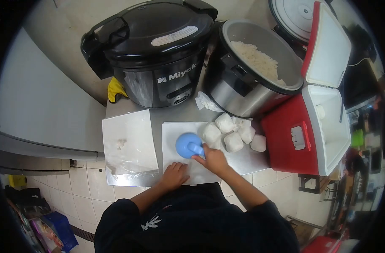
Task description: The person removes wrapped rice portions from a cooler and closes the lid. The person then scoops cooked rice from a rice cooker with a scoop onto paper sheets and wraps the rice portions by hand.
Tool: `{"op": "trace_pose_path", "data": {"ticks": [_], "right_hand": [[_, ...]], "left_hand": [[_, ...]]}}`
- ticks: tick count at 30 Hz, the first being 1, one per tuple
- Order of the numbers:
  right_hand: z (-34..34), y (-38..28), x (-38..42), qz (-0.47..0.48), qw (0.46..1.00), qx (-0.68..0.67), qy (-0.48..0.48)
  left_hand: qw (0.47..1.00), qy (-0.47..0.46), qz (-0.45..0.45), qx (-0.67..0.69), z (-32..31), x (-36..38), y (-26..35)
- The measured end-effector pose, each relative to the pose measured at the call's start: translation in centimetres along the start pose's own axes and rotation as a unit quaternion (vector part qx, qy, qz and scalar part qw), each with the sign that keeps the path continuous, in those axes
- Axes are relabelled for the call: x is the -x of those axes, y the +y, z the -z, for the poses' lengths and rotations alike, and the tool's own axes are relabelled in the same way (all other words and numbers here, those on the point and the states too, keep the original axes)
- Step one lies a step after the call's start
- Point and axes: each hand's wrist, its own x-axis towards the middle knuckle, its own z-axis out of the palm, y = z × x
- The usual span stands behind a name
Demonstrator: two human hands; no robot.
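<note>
My right hand [212,159] is closed round the handle of a blue plastic scoop [185,144]. The scoop's rounded side faces up, over a stack of white paper sheets [170,131]; whatever is under it is hidden. Near the front edge of the paper, my left hand [174,174] lies with its fingers stretched on the sheet, holding nothing. Several white paper-wrapped bundles [234,142] sit together just right of the scoop, on and beside the paper.
Behind stand a closed black rice cooker [158,50] and an open cooker [243,101] holding cooked rice [255,57]. A red cooler [285,135] with its lid up is at the right. Left on the metal table [186,114] lies a plastic-covered white sheet [131,147].
</note>
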Motion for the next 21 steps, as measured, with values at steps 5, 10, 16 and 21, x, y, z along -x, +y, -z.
{"op": "trace_pose_path", "data": {"ticks": [5,10,16,21], "right_hand": [[16.0,-1.3,-3.5,0.111,0.923,0.076,0.36],[29.1,3.1,-10.8,0.067,0.862,0.244,0.44],[27.9,4.3,-13.1,0.103,0.803,0.335,0.481],[10.1,2.8,-7.7,0.181,0.944,0.069,0.268]], "left_hand": [[0.997,-0.032,0.052,-0.049,1.6,-0.6,1.6],[0.997,-0.001,0.07,0.036,1.4,0.3,2.7],[0.993,0.044,0.052,0.101,1.0,-0.9,2.0],[0.986,0.09,0.053,0.132,2.1,-1.8,2.1]]}}
